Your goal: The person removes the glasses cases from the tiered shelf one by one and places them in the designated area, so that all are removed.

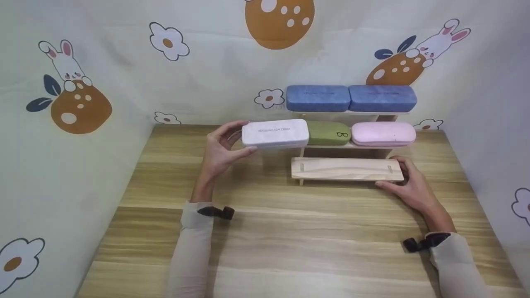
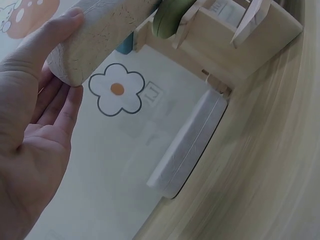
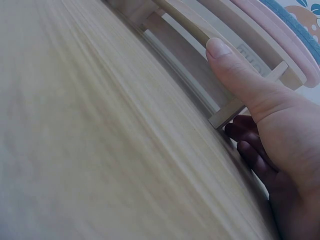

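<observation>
My left hand [image 1: 217,151] holds a white glasses case [image 1: 275,133] by its left end, thumb in front and fingers behind. The case's right end meets or overlaps the green glasses case [image 1: 329,133] on the middle tier of a stepped wooden rack [image 1: 345,169]. Beside the green case lies a pink glasses case [image 1: 383,133]. Two blue glasses cases, a left one [image 1: 317,98] and a right one [image 1: 382,98], sit end to end on the top tier. My right hand [image 1: 414,190] grips the right end of the bare lowest tier, its thumb [image 3: 235,70] along the front edge.
Another whitish case [image 2: 192,145] lies on the wooden table [image 1: 314,240] by the back wall, left of the rack, in the left wrist view. Cloth walls printed with rabbits and flowers [image 1: 169,41] enclose the table at the back and sides.
</observation>
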`<move>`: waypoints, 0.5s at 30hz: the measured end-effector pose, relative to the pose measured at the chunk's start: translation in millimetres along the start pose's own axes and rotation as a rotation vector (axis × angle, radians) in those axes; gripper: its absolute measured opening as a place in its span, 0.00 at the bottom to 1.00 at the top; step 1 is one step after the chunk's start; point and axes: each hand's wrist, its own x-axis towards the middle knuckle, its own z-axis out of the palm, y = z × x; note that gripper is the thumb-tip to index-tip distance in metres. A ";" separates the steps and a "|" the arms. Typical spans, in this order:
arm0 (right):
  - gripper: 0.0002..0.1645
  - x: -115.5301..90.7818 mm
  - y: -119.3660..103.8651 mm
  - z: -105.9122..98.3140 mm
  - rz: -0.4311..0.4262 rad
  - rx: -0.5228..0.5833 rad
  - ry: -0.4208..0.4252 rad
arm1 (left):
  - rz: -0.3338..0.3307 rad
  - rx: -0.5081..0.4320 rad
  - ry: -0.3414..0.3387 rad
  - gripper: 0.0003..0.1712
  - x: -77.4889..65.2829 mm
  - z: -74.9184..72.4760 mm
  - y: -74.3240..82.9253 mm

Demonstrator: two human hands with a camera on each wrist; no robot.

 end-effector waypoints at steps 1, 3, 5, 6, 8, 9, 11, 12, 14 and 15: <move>0.50 0.2 0.4 0.2 0.003 -0.002 -0.001 | 0.000 0.004 0.006 0.42 -0.5 -2.5 0.3; 0.51 0.4 1.0 0.5 0.011 -0.009 -0.002 | 0.002 0.013 0.019 0.41 -1.6 -8.0 0.4; 0.51 0.7 1.2 0.6 0.017 -0.010 -0.007 | 0.011 0.025 0.032 0.41 -3.2 -14.1 0.1; 0.51 0.7 1.2 0.6 0.019 -0.010 -0.008 | 0.014 0.032 0.038 0.41 -4.1 -17.2 -0.3; 0.51 0.5 0.8 0.3 0.022 -0.010 -0.011 | 0.019 0.039 0.047 0.42 -6.0 -23.3 -1.2; 0.51 0.5 0.6 0.1 0.021 -0.009 -0.011 | 0.019 0.046 0.052 0.41 -7.2 -26.3 -1.7; 0.51 0.2 0.1 -0.2 0.018 -0.011 -0.009 | 0.014 0.053 0.059 0.42 -9.3 -31.8 -2.5; 0.51 0.1 -0.1 -0.4 0.016 -0.004 -0.008 | 0.009 0.054 0.062 0.42 -10.3 -34.5 -3.0; 0.51 -0.2 -0.7 -0.3 0.008 0.011 -0.007 | 0.000 0.052 0.066 0.42 -12.0 -39.6 -3.9; 0.50 -0.3 -0.9 -0.3 0.003 0.018 -0.005 | -0.004 0.051 0.067 0.41 -12.8 -42.0 -4.1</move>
